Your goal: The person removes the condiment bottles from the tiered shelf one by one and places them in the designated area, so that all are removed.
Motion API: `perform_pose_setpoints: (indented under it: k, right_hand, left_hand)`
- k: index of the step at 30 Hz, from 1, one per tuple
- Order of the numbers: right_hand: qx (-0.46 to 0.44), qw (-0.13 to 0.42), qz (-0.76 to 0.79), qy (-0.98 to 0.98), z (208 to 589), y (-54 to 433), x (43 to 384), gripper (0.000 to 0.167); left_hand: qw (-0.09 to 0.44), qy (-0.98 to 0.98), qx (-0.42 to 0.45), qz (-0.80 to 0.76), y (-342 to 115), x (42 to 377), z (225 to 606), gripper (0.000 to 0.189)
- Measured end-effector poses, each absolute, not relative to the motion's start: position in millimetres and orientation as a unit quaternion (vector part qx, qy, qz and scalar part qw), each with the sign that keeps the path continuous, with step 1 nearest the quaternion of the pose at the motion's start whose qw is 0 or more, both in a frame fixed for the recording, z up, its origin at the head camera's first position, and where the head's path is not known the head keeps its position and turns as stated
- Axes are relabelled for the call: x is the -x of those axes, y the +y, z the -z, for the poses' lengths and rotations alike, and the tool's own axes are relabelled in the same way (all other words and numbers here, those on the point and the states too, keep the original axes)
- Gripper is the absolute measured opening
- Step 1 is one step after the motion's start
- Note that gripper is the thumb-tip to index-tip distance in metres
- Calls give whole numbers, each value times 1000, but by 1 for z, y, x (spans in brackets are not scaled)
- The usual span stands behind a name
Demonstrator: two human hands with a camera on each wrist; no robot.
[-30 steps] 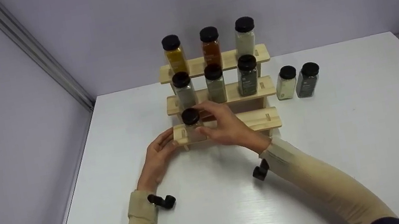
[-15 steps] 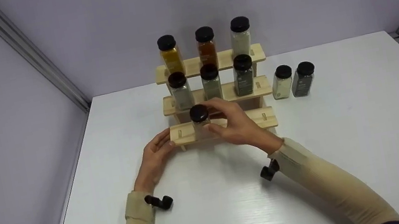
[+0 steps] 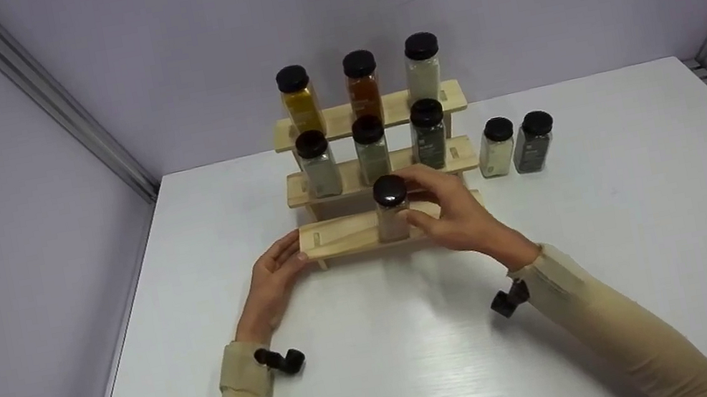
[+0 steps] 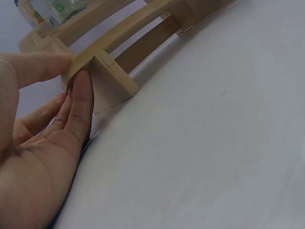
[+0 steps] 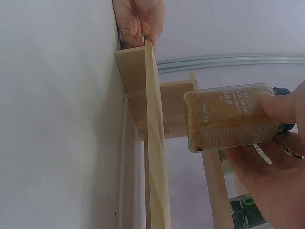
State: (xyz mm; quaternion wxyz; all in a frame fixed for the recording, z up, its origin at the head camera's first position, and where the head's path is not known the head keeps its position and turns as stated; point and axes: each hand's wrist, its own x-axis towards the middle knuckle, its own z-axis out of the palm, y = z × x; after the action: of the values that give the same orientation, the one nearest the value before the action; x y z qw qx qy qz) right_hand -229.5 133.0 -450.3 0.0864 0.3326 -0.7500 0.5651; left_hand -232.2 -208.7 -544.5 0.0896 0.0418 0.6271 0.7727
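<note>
A three-tier wooden spice rack (image 3: 345, 235) stands on the white table. My left hand (image 3: 267, 288) pinches the left end of its bottom shelf, the thumb and a finger on opposite faces of the board in the left wrist view. My right hand (image 3: 465, 221) grips a black-capped spice jar (image 3: 393, 224) near its cap, over the middle of the bottom shelf. Orange-brown seasoning shows through the jar's glass in the right wrist view, where a gap lies between its base and the shelf board (image 5: 155, 143). The right hand covers part of the shelf's right side.
On the top tier stand a yellow jar (image 3: 305, 111), a red-orange jar (image 3: 366, 98) and a pale jar (image 3: 424, 78). Three greenish jars (image 3: 322, 176) fill the middle tier. Right of the rack, a pale jar (image 3: 497, 157) and a dark jar (image 3: 533, 152) stand on the table.
My right hand has carried the jar rightward, from the left end of the bottom shelf to above its middle. The left hand keeps its hold on the shelf end.
</note>
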Motion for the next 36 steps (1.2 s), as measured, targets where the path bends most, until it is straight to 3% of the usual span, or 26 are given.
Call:
perform_pose_setpoints:
  k: [36]
  right_hand:
    - [-287,161,-534,-779,446,242,216,58]
  left_hand:
    - [107,617,-46,-778,-210,232,544,56]
